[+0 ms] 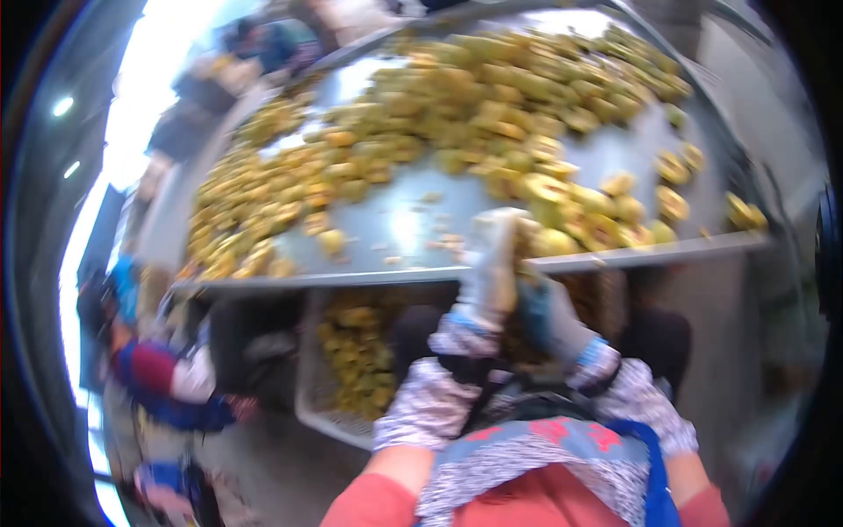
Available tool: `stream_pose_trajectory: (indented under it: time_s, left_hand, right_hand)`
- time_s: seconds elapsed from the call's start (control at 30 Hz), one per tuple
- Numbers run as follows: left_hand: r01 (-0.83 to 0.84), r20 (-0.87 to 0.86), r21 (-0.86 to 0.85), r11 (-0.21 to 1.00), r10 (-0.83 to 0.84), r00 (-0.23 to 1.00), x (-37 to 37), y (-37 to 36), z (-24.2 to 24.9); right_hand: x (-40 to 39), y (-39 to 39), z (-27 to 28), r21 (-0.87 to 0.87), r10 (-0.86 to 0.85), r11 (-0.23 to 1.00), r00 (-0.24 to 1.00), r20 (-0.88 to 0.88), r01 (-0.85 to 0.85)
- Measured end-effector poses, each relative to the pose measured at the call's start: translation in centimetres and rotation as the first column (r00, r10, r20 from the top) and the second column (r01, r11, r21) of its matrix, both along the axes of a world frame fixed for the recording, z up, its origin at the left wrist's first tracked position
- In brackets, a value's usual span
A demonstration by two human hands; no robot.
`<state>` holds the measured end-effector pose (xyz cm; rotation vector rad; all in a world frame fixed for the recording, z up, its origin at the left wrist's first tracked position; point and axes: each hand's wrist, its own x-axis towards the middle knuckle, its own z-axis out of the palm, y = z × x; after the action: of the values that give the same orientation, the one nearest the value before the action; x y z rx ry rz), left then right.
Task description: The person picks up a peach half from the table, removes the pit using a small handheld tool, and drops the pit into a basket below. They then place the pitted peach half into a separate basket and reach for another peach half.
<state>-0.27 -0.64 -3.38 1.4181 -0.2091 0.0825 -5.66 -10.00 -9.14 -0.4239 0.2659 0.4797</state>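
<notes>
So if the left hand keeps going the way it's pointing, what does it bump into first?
Probably the yellow fruit pieces piled near the metal table's edge. The gloved left hand points up at them, though blur hides the depth.

I see a long steel table (413,224) tilting across the blurred view, bright window light (145,79) flooding the left side, ceiling lamps (63,106) glowing, and grey floor (272,465) below.

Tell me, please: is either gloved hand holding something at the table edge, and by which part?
It cannot be told. The left hand reaches among the yellow fruit pieces at the table edge, the right hand just below; blur hides any hold.
</notes>
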Motion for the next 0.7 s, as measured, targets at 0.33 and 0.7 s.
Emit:
stream_pose_trajectory:
  time_s: [0.33,0.7]
  left_hand:
    - [0.042,-0.299,-0.423,0.905,-0.183,0.936,0.6,0.2,1.2]
    - [0.341,-0.231,-0.507,0.792,-0.506,0.831,0.6,1.3,1.5]
  right_hand:
    - [-0.8,-1.2,3.2,-0.734,0.503,0.443,0.535,0.679,0.515]
    - [-2.5,-3.1,6.1,-0.307,0.453,0.853,0.891,0.036,-0.421]
